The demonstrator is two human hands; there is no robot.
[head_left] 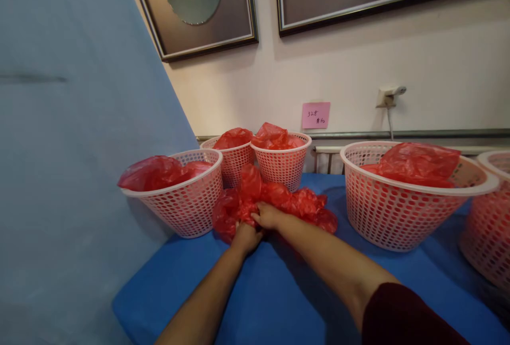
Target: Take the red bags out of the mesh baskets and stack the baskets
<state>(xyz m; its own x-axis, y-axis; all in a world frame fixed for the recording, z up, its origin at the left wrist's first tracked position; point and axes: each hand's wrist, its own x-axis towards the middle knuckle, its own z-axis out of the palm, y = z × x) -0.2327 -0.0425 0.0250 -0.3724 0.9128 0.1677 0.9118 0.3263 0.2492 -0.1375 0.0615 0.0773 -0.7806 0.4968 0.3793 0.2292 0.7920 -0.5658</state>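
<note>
A crumpled red plastic bag (279,201) lies on the blue table (279,297) in front of me. My left hand (245,236) grips the bag's near left part with its fingers curled into the plastic. My right hand (268,215) is closed on the bag right beside it, the two hands touching. A pink mesh basket (187,201) with a red bag in it stands to the left of my hands. Two smaller pink baskets (282,167) with red bags stand behind the loose bag.
A large pink basket (402,212) with a red bag stands at right, another basket (492,228) at the far right edge. A blue panel (71,148) walls off the left side. On the wall are a pink note (315,115), a socket (388,95) and framed pictures.
</note>
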